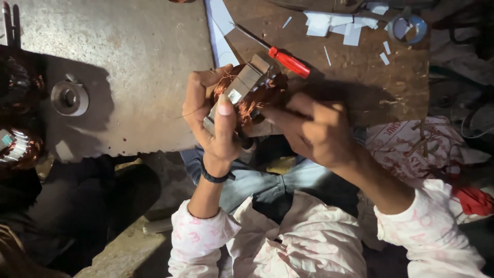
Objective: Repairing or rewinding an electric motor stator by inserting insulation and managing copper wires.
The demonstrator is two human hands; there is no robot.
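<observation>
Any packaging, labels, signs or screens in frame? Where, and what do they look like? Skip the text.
Small label: on the copper-wound motor stator held in the left hand with the right hand beside it; pale square sticker, print too small to make out.
Printed sack: right of the hands, below the brown board; crumpled, white with red print.
No signs or screens.

Left hand (212,117) raised, fingers curled in a firm grasp, thumb pressed flat on top, wrist banded in black. Right hand (315,128) reached in from the right, fingers extended, pinching.
</observation>
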